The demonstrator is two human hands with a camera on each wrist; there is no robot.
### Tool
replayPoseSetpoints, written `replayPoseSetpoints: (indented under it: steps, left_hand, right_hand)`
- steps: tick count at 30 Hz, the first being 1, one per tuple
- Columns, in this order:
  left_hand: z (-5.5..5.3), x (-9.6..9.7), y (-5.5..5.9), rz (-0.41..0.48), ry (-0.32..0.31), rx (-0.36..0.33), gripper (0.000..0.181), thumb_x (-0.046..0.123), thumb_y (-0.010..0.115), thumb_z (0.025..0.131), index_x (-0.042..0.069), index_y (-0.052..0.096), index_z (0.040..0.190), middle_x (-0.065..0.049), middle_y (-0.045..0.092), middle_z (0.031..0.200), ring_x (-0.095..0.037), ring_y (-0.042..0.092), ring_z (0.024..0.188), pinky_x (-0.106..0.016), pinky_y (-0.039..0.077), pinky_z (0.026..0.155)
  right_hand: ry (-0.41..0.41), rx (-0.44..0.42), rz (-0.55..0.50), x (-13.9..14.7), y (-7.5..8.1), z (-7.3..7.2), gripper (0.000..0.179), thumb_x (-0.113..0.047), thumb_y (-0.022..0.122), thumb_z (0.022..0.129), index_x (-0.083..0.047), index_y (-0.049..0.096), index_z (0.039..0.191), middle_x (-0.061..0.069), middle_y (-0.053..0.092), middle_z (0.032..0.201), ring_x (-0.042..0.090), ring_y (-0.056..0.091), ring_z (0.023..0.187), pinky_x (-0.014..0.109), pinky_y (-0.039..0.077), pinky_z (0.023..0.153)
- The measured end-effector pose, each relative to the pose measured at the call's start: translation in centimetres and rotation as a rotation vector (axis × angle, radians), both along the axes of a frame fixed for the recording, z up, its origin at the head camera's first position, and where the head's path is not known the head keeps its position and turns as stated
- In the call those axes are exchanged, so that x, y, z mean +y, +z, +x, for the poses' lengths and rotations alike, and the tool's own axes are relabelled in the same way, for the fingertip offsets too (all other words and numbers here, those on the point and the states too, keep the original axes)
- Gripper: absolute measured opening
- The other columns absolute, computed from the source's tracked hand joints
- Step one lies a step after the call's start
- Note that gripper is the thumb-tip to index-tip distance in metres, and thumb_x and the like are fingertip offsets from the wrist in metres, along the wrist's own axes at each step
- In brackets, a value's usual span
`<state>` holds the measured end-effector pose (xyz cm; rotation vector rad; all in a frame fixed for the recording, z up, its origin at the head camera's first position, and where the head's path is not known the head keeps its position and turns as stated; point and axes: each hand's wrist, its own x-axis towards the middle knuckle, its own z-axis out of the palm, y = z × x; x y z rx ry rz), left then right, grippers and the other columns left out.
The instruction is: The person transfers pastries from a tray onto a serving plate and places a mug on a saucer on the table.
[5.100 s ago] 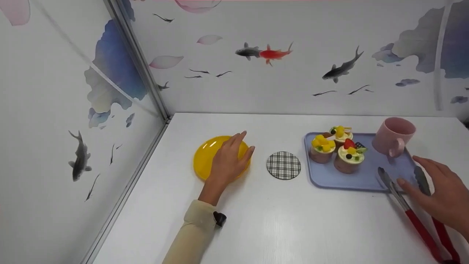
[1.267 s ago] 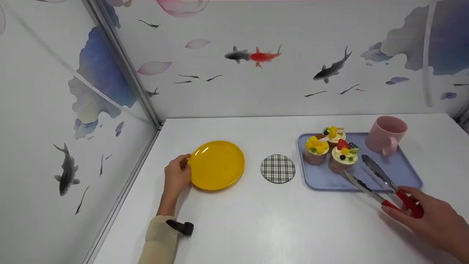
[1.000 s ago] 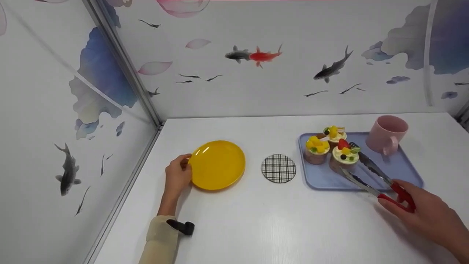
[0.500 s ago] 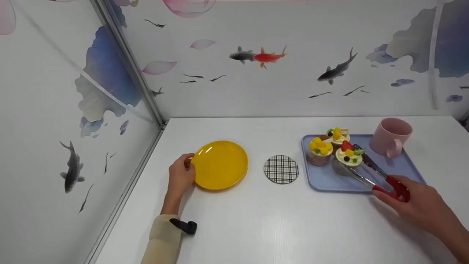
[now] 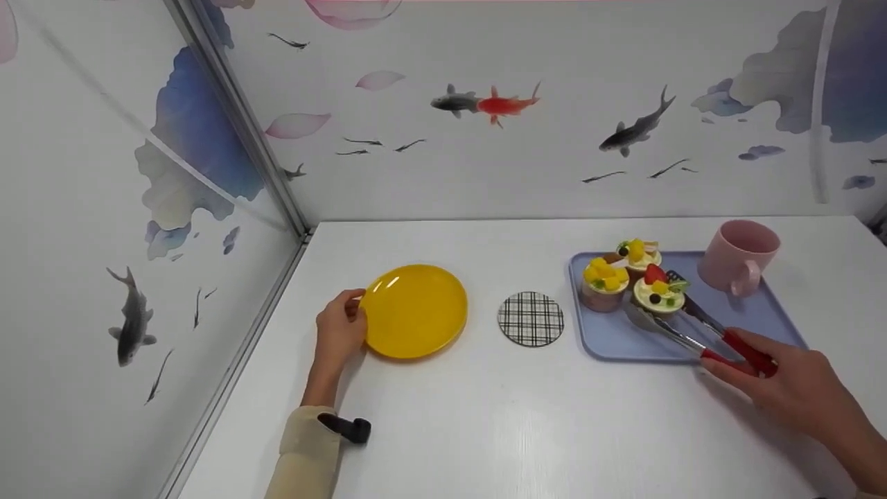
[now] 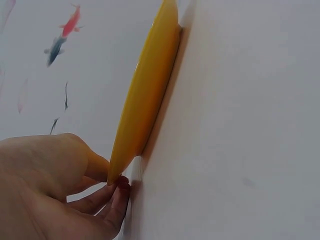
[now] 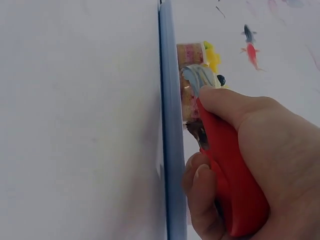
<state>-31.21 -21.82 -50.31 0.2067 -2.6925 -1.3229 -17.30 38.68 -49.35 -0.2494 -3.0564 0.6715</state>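
My left hand [image 5: 341,329] pinches the left rim of a round yellow plate [image 5: 416,312], with the thumb on one side and fingertips under the rim [image 6: 145,90]. My right hand [image 5: 790,381] grips red-handled metal tongs [image 5: 734,353], thumb along one handle in the right wrist view. The tong tips sit on either side of the front cupcake [image 5: 658,298], which has cream, a strawberry and fruit on top. Two more fruit-topped cupcakes stand behind it: one with mango cubes [image 5: 605,285] at the left and another [image 5: 639,255] at the back. All are on a blue tray [image 5: 603,346].
A pink mug [image 5: 740,256] stands at the tray's back right corner, its handle facing forward. Between plate and tray lies a round checked coaster [image 5: 531,319]. White walls with painted fish border the white table [image 5: 485,430] at the back and left.
My left hand has gone from over the plate to its left rim. The right hand has taken up the tongs, brought them leftward over the tray and narrowed them around the front cupcake.
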Motion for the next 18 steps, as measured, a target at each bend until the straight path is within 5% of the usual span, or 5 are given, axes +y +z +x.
replayPoseSetpoints:
  steps: [18]
  left_hand:
    - [-0.13, -0.15, 0.0, -0.019, 0.005, 0.024, 0.035, 0.009, 0.057, 0.098, 0.014, 0.063, 0.132, -0.01, 0.067, 0.12, -0.024, 0.063, 0.108, -0.039, 0.053, 0.099]
  right_hand:
    - [0.027, 0.042, 0.015, 0.2, -0.38, 0.15, 0.102, -0.071, 0.072, 0.076, 0.006, 0.052, 0.14, 0.009, 0.061, 0.083, 0.024, 0.051, 0.076, 0.025, 0.047, 0.05]
